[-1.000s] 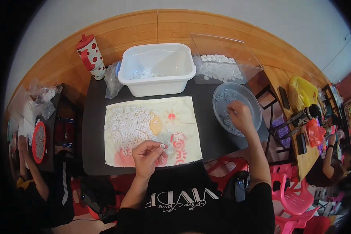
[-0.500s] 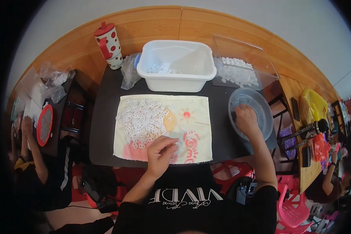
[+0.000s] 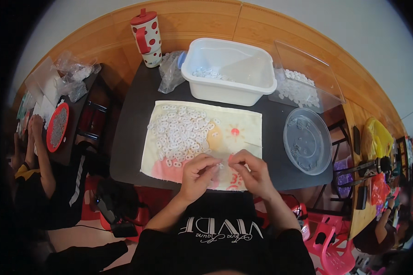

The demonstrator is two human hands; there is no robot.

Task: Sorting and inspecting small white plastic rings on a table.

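Over the near edge of a pale yellow printed towel (image 3: pixel 250 123), my left hand (image 3: pixel 198 176) and my right hand (image 3: pixel 254 173) face each other, a small gap between their fingertips. Both are closed in a pinch. What they hold is too small to make out; a few whitish bits show between and below the fingertips. To the left on the towel spreads a heap of small white pieces with two holes each (image 3: pixel 181 135). Right of the towel stands a round clear plastic tub (image 3: pixel 328 146) with small greyish transparent bits in it. A thin needle-like stick (image 3: pixel 253 145) lies on the towel's right side.
Behind the towel is a white plastic basin (image 3: pixel 229 91) holding more white pieces. Beside it stand a clear box (image 3: pixel 303 94) of white discs, a plastic bag (image 3: pixel 172 73) and a red-spotted tumbler (image 3: pixel 147 41). At far left another person's hands (image 3: pixel 36 123) work near a red tray (image 3: pixel 55 145).
My right hand has left the clear tub and come to the towel, opposite my left hand. The left hand stays over the towel's near edge. The whole view has shifted a little.
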